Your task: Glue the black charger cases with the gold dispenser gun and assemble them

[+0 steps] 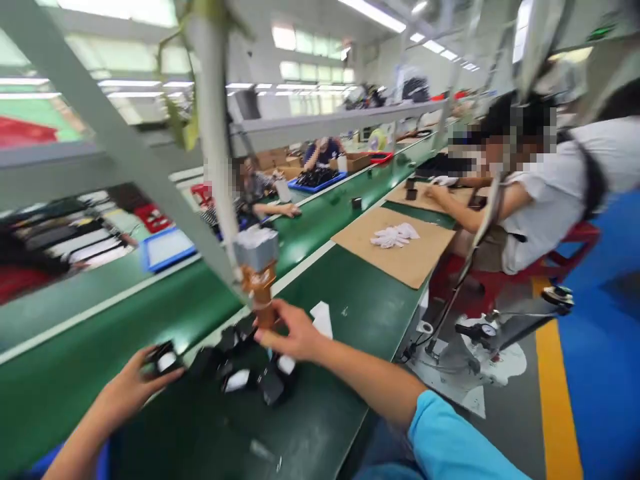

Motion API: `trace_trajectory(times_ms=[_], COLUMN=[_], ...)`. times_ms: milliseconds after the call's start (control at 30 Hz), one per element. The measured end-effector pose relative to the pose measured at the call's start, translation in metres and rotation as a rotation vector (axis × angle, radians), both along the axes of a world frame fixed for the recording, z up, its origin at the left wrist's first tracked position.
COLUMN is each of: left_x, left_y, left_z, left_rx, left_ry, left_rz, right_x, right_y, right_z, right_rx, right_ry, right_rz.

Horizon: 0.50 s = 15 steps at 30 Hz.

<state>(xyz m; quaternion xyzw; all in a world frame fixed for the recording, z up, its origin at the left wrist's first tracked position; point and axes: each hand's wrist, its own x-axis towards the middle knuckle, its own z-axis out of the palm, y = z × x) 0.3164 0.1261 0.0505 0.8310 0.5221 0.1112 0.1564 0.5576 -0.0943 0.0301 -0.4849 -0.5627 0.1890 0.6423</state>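
Note:
My left hand [127, 387] holds a small black box-shaped part [166, 359] with a white patch, between thumb and fingers over the belt's edge. My right hand [296, 332] is closed round the lower end of an upright orange-brown piece [260, 287], which has a grey block [256, 248] on top. What this piece is, I cannot make out. Below and between my hands lies a loose pile of small black parts [271, 385], some with white faces. A white scrap [322, 319] rests just beyond my right wrist.
The green conveyor belt [320, 230] runs away along the bench. Cardboard [363, 230] with white gloves [395, 235] lies ahead. A metal post [213, 133] rises near my right hand. A person in white [540, 180] sits at right; others work across the belt near a blue tray [320, 187].

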Motion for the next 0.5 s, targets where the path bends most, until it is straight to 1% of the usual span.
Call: trace_trajectory(times_ms=[33, 100, 167, 233, 300, 400, 500], left_x=[-0.012, -0.031, -0.042, -0.045, -0.044, -0.039, -0.033], left_y=[-0.005, -0.018, -0.032, -0.043, -0.050, -0.054, -0.056], left_z=[-0.014, -0.036, -0.049, -0.053, -0.053, -0.056, -0.064], left_rx=[-0.107, -0.239, -0.281, -0.311, -0.335, -0.308, -0.305], left_ry=[-0.045, -0.112, -0.151, -0.169, -0.167, -0.188, -0.295], left_rz=[-0.044, -0.080, -0.085, -0.114, -0.160, -0.192, -0.231], right_x=[0.001, 0.002, 0.002, 0.000, -0.004, -0.012, -0.018], right_y=[0.000, 0.002, 0.004, 0.003, -0.001, -0.006, -0.004], right_z=[-0.001, -0.003, -0.005, -0.006, -0.005, -0.002, 0.001], right_rx=[-0.014, -0.038, -0.053, -0.054, -0.046, -0.039, -0.045], right_ry=[0.036, 0.092, 0.126, 0.142, 0.150, 0.160, 0.172], right_rz=[-0.002, 0.017, 0.037, 0.045, 0.044, 0.046, 0.057])
